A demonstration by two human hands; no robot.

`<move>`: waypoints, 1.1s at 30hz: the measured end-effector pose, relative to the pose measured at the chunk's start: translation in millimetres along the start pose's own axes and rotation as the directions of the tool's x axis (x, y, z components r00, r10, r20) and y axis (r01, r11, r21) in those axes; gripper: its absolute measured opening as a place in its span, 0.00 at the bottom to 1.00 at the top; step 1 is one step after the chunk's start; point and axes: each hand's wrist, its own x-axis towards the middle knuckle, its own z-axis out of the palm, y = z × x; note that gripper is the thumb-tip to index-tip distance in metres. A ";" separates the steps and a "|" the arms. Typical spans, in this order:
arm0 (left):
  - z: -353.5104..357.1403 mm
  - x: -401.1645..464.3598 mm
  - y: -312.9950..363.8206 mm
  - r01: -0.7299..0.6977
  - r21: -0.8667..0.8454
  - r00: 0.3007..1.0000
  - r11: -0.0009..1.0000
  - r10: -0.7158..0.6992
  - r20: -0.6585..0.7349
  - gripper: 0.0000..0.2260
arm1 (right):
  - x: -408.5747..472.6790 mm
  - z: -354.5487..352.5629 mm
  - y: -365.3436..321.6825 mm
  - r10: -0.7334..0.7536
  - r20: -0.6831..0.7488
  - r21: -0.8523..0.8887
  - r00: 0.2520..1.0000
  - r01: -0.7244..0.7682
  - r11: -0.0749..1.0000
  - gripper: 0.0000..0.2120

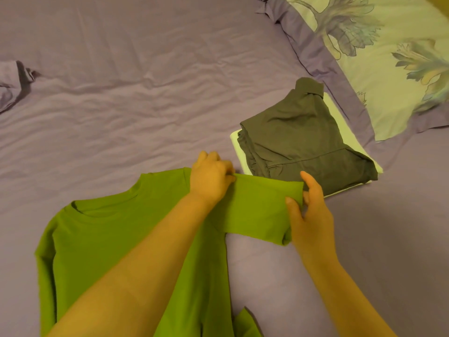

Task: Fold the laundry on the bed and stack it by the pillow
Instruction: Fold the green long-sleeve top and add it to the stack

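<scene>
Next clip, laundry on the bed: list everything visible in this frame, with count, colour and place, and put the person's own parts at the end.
green shirt: one, bright green, spread flat on the sheet at lower left, its sleeve stretched toward the stack
dark garment: one, dark grey-brown, folded, on top of the stack
pale folded item: one, light green-white, under the dark garment, beside the pillow
pillow: one, pale green with leaf print and purple border, upper right
bed sheet: one, purple, wrinkled, under everything
purple cloth: one, bunched, at left edge
left hand: one, gripping the sleeve near the shoulder
right hand: one, pinching the sleeve's cuff
</scene>
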 end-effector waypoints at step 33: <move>19.7 -226.3 -128.3 0.277 0.107 0.916 0.955 -0.296 0.269 0.23 | -84.1 162.7 -17.4 0.047 0.799 -0.574 0.599 0.739 0.352 0.28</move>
